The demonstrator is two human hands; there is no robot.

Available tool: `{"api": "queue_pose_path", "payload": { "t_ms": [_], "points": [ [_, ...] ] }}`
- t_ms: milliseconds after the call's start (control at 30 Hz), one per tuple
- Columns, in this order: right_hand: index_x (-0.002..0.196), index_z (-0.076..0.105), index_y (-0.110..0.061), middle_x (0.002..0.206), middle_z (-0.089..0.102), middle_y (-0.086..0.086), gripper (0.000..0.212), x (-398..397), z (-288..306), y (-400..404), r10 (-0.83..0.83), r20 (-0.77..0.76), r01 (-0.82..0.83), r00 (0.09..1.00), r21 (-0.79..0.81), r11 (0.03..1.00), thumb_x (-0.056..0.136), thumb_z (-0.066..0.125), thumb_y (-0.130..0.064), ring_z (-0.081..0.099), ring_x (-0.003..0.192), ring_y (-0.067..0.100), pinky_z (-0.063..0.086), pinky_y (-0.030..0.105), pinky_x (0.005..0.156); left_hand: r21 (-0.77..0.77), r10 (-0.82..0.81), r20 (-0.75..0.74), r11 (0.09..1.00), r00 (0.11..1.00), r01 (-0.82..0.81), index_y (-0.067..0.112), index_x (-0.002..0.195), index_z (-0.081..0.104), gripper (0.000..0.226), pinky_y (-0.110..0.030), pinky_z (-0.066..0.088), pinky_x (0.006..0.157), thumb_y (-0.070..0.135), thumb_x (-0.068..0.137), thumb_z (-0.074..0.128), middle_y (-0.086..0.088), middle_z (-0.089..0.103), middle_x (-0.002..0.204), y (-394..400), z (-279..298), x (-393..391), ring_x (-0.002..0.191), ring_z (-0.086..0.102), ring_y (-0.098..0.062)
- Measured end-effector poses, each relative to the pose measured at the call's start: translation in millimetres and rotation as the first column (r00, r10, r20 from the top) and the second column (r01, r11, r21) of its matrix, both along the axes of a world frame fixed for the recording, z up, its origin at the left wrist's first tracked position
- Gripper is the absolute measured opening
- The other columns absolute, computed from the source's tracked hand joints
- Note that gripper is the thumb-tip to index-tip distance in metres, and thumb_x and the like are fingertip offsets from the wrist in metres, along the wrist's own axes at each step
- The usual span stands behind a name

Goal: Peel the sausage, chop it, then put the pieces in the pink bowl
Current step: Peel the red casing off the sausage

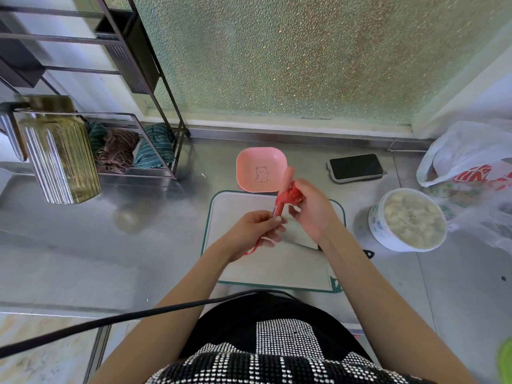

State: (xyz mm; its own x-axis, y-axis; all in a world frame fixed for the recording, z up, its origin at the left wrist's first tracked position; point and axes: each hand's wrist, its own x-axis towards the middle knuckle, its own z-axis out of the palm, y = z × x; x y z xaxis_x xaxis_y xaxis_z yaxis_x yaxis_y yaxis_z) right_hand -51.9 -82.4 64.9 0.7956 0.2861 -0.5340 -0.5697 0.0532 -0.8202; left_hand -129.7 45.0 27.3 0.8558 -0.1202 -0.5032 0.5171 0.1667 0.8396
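Sausage [286,180] half-peeled above cutting board [243,206].
Left hand [256,231] pinches its wrapped end; right hand [310,209] fingers clamp bunched red casing [289,195], beside pink bowl [249,162] rim.

Pink bowl [261,169] printed with a line-drawn bear; sausage [287,177] pale pink, its wrapper [289,195] red. Cutting board [273,259] white, edged green. Phone [356,166] black; right tub [407,218] white, blue-flowered.

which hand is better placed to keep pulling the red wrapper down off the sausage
Right. The right hand already grips the bunched red wrapper just below the bared pink sausage tip, while the left hand holds the lower wrapped end steady.
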Motion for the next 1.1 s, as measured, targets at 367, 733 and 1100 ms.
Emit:
{"api": "queue_pose_path", "payload": {
  "t_ms": [367, 733, 1100],
  "points": [
    [0.074, 0.044, -0.012, 0.068, 0.047, 0.005, 0.023, -20, -35, 20, 0.142, 0.153, -0.042, 0.978, -0.522, 0.852, 0.096, 0.039, -0.019, 0.041, 0.062, 0.019, 0.032, 0.031, 0.058, -0.136, 0.343, -0.001, 0.931, 0.939, -0.340, 0.012, 0.086, 0.046, 0.022, -0.019, 0.027, 0.049, 0.018, 0.103, 0.033, 0.002, 0.036, 0.070, -12, -7, 3, 0.049, 0.031, -0.005],
    [0.061, 0.030, -0.016, 0.061, 0.038, 0.000, 0.035, -48, -46, 9, 0.303, 0.178, -0.112, 0.936, -0.666, 0.738, 0.095, 0.039, -0.009, 0.038, 0.059, 0.019, 0.020, 0.031, 0.053, -0.315, 0.369, -0.086, 0.871, 0.925, -0.377, 0.011, 0.082, 0.047, 0.016, -0.019, 0.031, 0.049, 0.007, 0.098, 0.044, 0.000, 0.042, 0.067, -10, -4, 8, 0.053, 0.035, -0.008],
    [0.073, 0.032, -0.010, 0.057, 0.037, -0.006, 0.027, -49, -26, 12, 0.453, 0.450, -0.008, 0.770, -0.703, 0.711, 0.098, 0.040, -0.018, 0.033, 0.050, 0.009, 0.018, 0.032, 0.055, -0.520, 0.375, -0.189, 0.746, 0.908, -0.417, 0.014, 0.122, 0.059, 0.031, -0.021, 0.043, 0.069, 0.009, 0.098, 0.041, -0.001, 0.053, 0.068, 1, -16, 4, 0.063, 0.045, -0.010]
  ]
}}
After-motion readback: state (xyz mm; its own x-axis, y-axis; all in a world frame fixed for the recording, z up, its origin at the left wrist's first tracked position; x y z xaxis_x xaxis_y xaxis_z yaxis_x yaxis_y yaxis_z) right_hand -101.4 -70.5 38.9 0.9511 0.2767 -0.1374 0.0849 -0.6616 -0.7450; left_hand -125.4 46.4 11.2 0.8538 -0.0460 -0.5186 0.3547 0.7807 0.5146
